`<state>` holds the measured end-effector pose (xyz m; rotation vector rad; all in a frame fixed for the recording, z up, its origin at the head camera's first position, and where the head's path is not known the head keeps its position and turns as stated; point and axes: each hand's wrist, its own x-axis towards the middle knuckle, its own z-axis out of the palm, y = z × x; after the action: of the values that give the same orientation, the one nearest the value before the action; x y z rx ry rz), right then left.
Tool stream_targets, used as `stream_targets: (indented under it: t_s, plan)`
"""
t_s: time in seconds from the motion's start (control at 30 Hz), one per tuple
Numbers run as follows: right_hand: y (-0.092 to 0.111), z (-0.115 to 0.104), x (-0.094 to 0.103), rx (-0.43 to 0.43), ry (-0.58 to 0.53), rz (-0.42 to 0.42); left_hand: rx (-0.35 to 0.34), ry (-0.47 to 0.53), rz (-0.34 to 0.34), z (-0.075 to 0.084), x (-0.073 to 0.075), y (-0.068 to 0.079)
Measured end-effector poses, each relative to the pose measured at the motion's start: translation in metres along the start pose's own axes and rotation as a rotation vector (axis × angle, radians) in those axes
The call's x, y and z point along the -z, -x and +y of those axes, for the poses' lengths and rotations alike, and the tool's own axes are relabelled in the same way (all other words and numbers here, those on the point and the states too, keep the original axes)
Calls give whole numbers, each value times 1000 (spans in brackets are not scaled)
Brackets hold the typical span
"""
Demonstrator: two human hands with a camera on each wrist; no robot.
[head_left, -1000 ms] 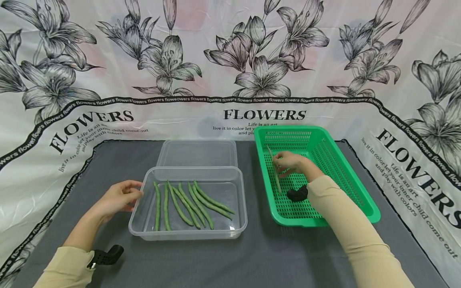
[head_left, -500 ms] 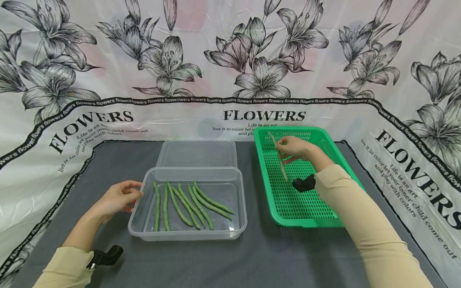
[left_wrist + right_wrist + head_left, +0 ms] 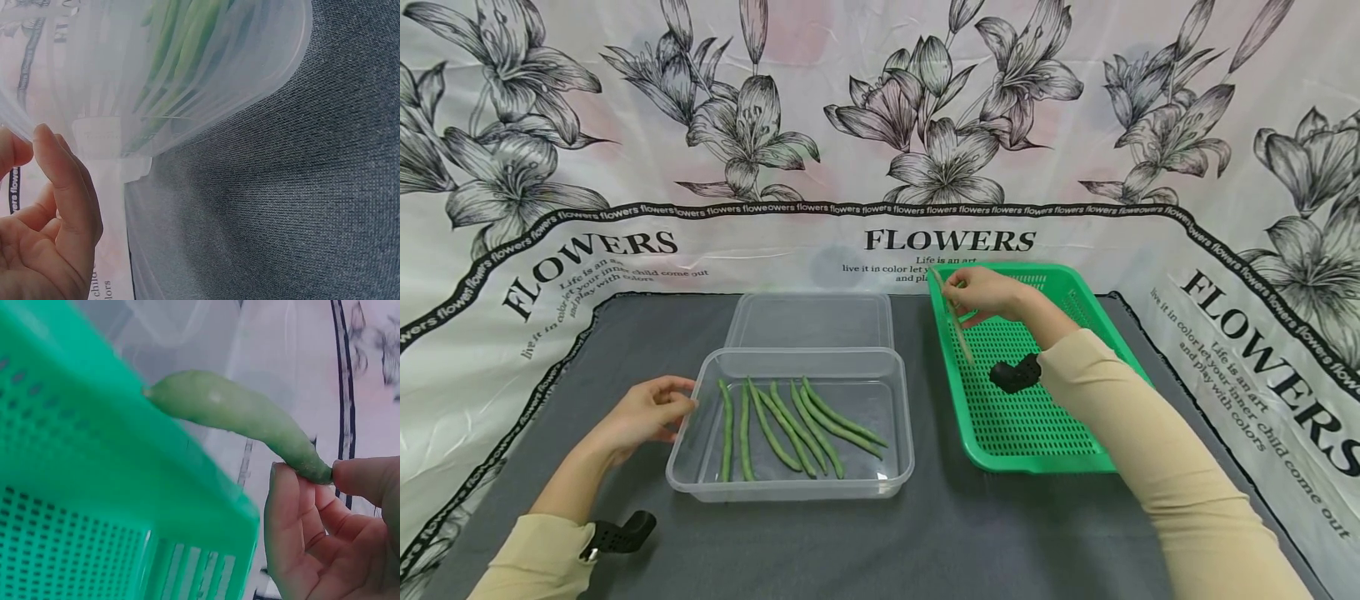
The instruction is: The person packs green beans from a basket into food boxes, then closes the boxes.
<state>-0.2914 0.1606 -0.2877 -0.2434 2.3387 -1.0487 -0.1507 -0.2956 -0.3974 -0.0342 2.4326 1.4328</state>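
Observation:
Between its thumb and fingertips my right hand (image 3: 988, 293) pinches a green bean (image 3: 225, 405), held above the back left part of the green plastic basket (image 3: 970, 454). In the right wrist view the bean curves out from the fingertips across the basket's rim. My left hand (image 3: 643, 417) pinches the left rim of a clear plastic container (image 3: 797, 492) between thumb and forefinger. Several green beans (image 3: 786, 429) lie side by side inside the container, most of them slanting. The left wrist view shows these beans blurred through the container's wall.
Behind the container lies a clear lid (image 3: 812, 321) on the grey cloth (image 3: 775, 550). A white flower-printed cloth (image 3: 760, 250) rises at the back and both sides. A black wrist mount (image 3: 1015, 375) hangs under the right wrist, over the basket.
My right hand has lifted the bean up and back from inside the basket, then carried it left toward the basket's left rim. My left hand and the container have stayed in place.

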Motion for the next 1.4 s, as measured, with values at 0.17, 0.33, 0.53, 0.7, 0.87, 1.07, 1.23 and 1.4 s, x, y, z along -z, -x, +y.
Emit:
stream_targets:
  t_s: [0.17, 0.33, 0.53, 0.7, 0.87, 1.07, 1.23, 1.4]
  plan:
    - [-4, -18, -17, 37, 15, -36, 2, -2, 0, 1, 0, 0]
    - [-9, -29, -35, 72, 36, -74, 4, 2, 0, 1, 0, 0]
    - [-21, -37, -60, 100, 33, -128, 4, 3, 2, 0, 0, -1]
    - [-28, -47, -84, 128, 36, -176, 1, -13, 5, -2, 1, -1]
    - [-32, -56, -106, 151, 44, -215, 0, -34, 12, -3, 2, -1]
    - [-38, -63, -131, 149, 26, -240, -1, -29, 10, -2, 1, -1]
    - [-43, -67, -150, 169, 14, -279, 0, -24, 6, -2, 1, -1]
    - [-46, -70, -166, 195, 25, -301, 4, -18, 2, -2, 1, -2]
